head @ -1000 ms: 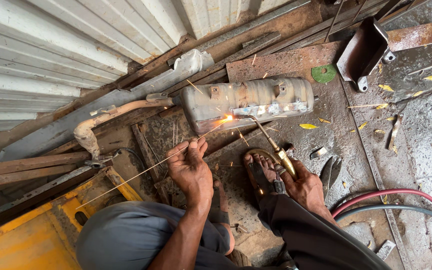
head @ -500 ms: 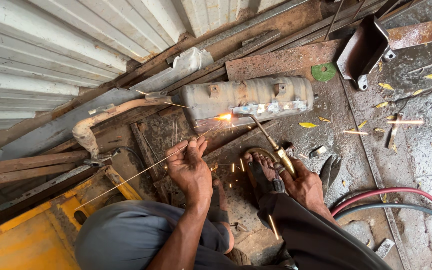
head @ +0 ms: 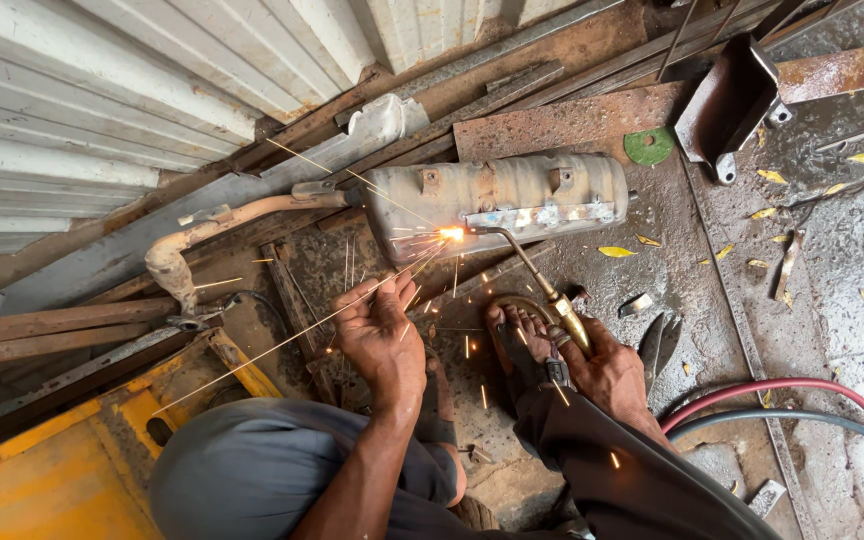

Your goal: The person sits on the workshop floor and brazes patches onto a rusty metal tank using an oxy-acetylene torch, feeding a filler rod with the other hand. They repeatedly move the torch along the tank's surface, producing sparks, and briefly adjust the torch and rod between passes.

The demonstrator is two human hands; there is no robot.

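A rusty grey metal silencer (head: 497, 200) with a curved pipe (head: 222, 225) lies on the dirty floor ahead of me. My right hand (head: 607, 370) grips a brass gas torch (head: 537, 280) whose tip burns at the silencer's lower left edge, where a bright flame (head: 450, 233) throws sparks. My left hand (head: 382, 335) pinches a thin filler rod (head: 282, 345) that points toward the flame. A sandalled foot (head: 522, 345) rests between my hands, below the silencer.
Corrugated metal sheeting (head: 102, 110) stands at the upper left. A yellow metal frame (head: 72, 460) lies at lower left. Red and dark hoses (head: 792, 400) run off to the right. A bent rusty bracket (head: 727, 105) and a green disc (head: 648, 146) lie beyond the silencer.
The flame now throws more sparks, which fly down and to the left. Both hands hold nearly the same places.
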